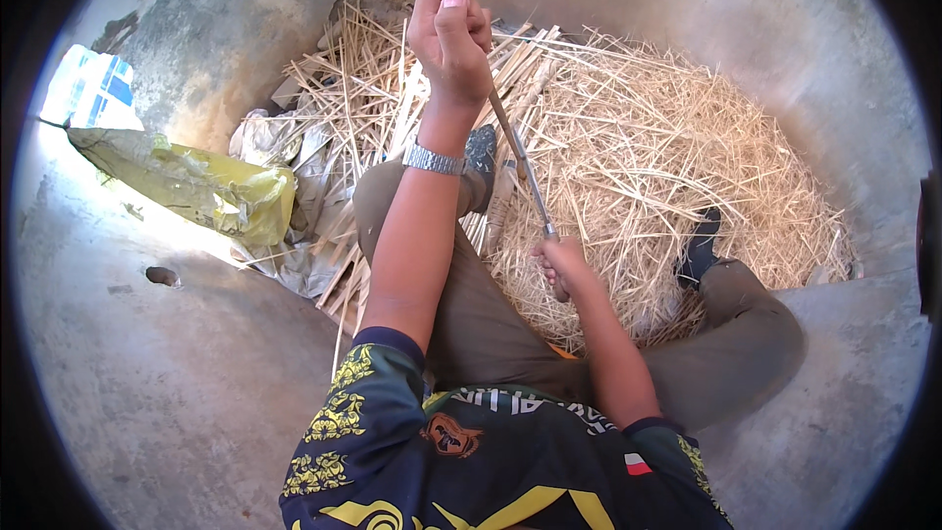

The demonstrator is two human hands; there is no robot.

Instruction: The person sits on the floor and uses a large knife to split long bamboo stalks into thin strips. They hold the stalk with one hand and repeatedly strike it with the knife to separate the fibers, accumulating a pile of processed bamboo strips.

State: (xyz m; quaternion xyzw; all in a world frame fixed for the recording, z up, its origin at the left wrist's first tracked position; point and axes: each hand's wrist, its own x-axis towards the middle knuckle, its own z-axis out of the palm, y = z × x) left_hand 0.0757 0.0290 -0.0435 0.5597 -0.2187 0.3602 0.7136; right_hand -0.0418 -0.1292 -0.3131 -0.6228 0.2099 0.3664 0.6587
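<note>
Hands are clenching at two points of one line: the left hand (451, 39), at twelve o'clock, is gripping a narrow brown strip (501, 116), while the right hand (563, 265), just off the middle toward three, is closing round the handle of a slim metal knife (536, 190). Its blade is pointing toward eleven, where it is overlapping the strip's lower stretch; whether steel is biting into it, the view is not showing.

Slipping is looking like the main danger: if the blade were skidding off the strip toward eleven, it could be heading for the left wrist, with its metal watch (433, 159). The left foot (480, 163) is also appearing just beside the blade, so a sideways jerk toward nine could be catching it; depth is hard to judge. A rough or splintering strip could be pricking the fingers.

Around them, the curved concrete wall (706, 10) is bounding the space from eleven round to three. Loose slats (378, 88) are crowding eleven, and a yellow sack (231, 198) is sagging at nine. More room is opening toward two, above the straw-like shavings (677, 137), with the right foot (700, 247) limiting it at three.
</note>
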